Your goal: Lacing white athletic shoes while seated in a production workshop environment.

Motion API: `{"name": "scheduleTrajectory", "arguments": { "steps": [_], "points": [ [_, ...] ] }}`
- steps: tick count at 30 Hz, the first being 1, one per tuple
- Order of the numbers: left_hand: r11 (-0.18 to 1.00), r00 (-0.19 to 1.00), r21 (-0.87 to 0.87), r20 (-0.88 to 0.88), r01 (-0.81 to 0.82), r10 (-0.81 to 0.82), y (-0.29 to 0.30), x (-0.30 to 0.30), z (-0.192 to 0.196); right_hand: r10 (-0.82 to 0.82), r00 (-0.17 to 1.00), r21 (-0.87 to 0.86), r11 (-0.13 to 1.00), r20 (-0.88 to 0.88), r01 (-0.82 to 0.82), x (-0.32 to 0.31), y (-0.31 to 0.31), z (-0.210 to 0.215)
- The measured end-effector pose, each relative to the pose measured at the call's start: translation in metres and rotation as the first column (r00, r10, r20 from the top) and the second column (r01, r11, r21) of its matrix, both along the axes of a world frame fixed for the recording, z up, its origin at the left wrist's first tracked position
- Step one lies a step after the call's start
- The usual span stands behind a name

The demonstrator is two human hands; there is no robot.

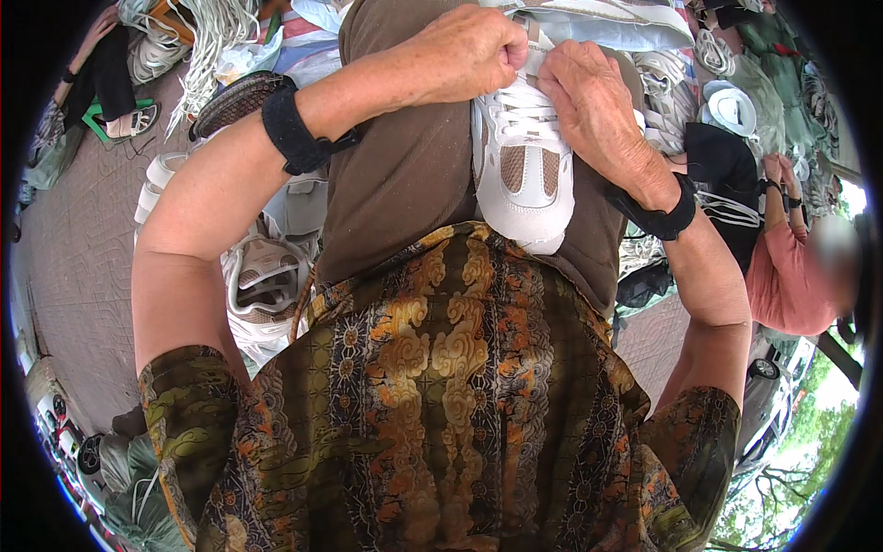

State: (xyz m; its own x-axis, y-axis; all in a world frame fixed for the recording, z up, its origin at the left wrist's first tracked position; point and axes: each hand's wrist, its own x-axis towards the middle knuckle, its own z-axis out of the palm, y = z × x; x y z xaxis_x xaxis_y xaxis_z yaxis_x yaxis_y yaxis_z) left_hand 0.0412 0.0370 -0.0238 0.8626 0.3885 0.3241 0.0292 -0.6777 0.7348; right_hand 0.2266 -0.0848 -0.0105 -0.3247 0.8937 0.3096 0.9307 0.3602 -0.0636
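A white sneaker [524, 205] with brown mesh panels rests on my lap, its toe toward me. White shoelaces [521, 115] cross its upper part. My left hand [483, 51] is closed at the left side of the lacing, seemingly pinching the shoelace. On the other side, my right hand [591, 92] has its fingers curled in at the lacing, apparently on the lace too. The fingertips of both hands are mostly hidden. Black bands circle both wrists.
More sneakers [265, 276] lie beside my left leg. Bundles of white laces [216, 46] hang at upper left, and others [660, 74] lie at right. A person in a pink top [791, 285] sits at right; another person's foot [133, 121] shows at upper left.
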Motion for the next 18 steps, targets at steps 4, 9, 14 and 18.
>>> {"name": "scheduleTrajectory", "arguments": {
  "steps": [4, 9, 14, 18],
  "points": [
    [0.998, 0.998, -0.048, -0.037, -0.046, 0.044, -0.004, 0.004, -0.002, -0.008, 1.000, -0.006, 1.000, 0.002, 0.008, 0.002, 0.000, -0.002],
    [0.973, 0.984, 0.232, -0.174, 0.021, 0.021, 0.002, 0.016, -0.003, -0.035, 0.999, -0.012, 0.999, 0.021, 0.036, 0.004, 0.002, -0.004],
    [0.926, 0.990, 0.376, -0.140, 0.026, 0.029, -0.005, 0.018, -0.005, 0.041, 0.991, -0.058, 0.997, -0.127, -0.049, 0.015, 0.006, 0.011],
    [0.878, 0.994, 0.478, -0.104, 0.037, 0.014, -0.005, -0.002, -0.001, -0.141, 0.909, -0.350, 0.937, -0.392, -0.006, 0.021, 0.007, 0.026]
  ]
}}
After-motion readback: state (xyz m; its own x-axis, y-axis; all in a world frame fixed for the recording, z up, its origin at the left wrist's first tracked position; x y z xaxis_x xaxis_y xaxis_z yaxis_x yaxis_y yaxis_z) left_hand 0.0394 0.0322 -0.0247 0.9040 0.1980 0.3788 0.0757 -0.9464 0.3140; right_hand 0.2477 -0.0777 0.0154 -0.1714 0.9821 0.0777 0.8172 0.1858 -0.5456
